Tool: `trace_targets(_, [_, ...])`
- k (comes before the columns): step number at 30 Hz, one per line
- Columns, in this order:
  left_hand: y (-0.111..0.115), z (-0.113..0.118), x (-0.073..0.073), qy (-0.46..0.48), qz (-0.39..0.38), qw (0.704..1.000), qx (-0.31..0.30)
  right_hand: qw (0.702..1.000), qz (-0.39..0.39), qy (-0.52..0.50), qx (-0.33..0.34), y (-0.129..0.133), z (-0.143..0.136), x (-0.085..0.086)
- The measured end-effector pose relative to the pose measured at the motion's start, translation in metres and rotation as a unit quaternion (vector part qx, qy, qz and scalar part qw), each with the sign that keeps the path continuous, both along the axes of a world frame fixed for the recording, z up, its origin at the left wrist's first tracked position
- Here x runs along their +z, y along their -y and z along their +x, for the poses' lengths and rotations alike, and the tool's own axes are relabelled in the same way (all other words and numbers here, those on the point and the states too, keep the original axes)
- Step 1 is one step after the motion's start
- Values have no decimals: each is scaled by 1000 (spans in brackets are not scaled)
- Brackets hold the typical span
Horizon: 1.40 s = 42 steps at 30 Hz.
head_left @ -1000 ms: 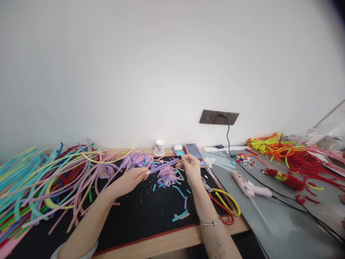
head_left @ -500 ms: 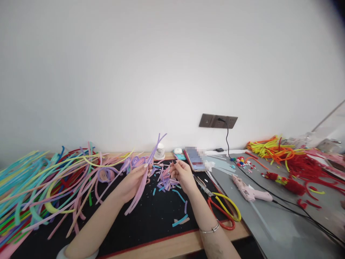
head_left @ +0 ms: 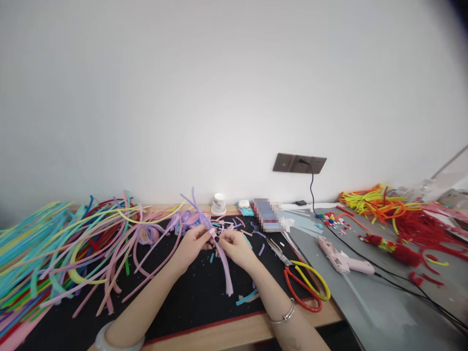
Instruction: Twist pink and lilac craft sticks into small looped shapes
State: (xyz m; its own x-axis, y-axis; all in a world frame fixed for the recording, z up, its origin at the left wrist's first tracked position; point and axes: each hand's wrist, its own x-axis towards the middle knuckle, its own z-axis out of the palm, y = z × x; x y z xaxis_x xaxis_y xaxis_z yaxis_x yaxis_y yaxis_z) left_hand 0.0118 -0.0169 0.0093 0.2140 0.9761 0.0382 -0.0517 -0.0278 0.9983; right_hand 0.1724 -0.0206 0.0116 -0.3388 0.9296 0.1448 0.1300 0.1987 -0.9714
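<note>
A small bundle of purple and pink pipe cleaners (head_left: 224, 267) slants between my hands over the black mat (head_left: 197, 302). My left hand (head_left: 193, 246) is closed on the bundle near its middle, fingertips pinching it. Right beside it, my right hand (head_left: 234, 247) pinches the same bundle, its dark-nailed thumb close to the left fingertips. The bundle's thin purple ends stick up to the upper left, and its thicker pale ends hang down between the hands. Short cut pieces lie behind the hands, partly hidden by them. A coiled purple roll (head_left: 148, 235) rests left of my left hand.
Many long coloured pipe cleaners (head_left: 91, 248) cover the left side. Scissors (head_left: 305, 282) with red and yellow handles lie on the right, near a pink glue gun (head_left: 345, 261) and its cord. A paper cup (head_left: 219, 204) and a phone (head_left: 268, 214) stand towards the wall.
My right hand has moved left from the cut pieces to the bundle and grips it beside my left hand. The bundle's lower ends have swung to the right.
</note>
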Motion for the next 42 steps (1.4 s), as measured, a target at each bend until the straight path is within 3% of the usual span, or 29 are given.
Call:
trace_targets(8, [-1, -4, 1, -17, -10, 999, 31, 1000, -21, -14, 12, -5, 3, -3])
trace_targets(12, [-1, -7, -3, -150, 50, 987, 41, 999, -34, -15, -34, -10, 11, -4])
trace_targets(15, [2, -11, 0, -294, 228, 927, 52, 998, -31, -12, -62, -15, 19, -3])
trace_targets(18, [4, -13, 6, -340, 414, 840, 84, 999, -23, 16, -33, -15, 23, -1])
trace_targets(20, [3, -14, 9, -364, 474, 798, 72, 999, -22, 44, 8, -12, 24, 3])
trace_targets(22, [0, -14, 8, -402, 479, 780, 23, 997, -25, 63, 44, -8, 25, 8])
trace_targets(24, [-1, -15, 6, -435, 442, 784, -26, 995, -36, 66, 60, -5, 26, 12])
trace_targets(27, [0, -14, 5, -440, 364, 819, -56, 994, -76, 21, 69, -6, 30, 17])
trace_targets(32, [1, -16, 10, -361, 264, 894, -35, 966, -152, -183, 100, -12, 42, 17])
trace_targets(35, [-1, -18, 13, -310, 230, 922, -16, 946, -186, -241, 111, -14, 44, 15])
trace_targets(38, [0, -18, 16, -263, 206, 943, 8, 939, -179, -276, 99, -14, 40, 13])
trace_targets(42, [4, -11, 19, -256, 207, 944, -5, 963, -105, -239, 69, -9, 24, 8])
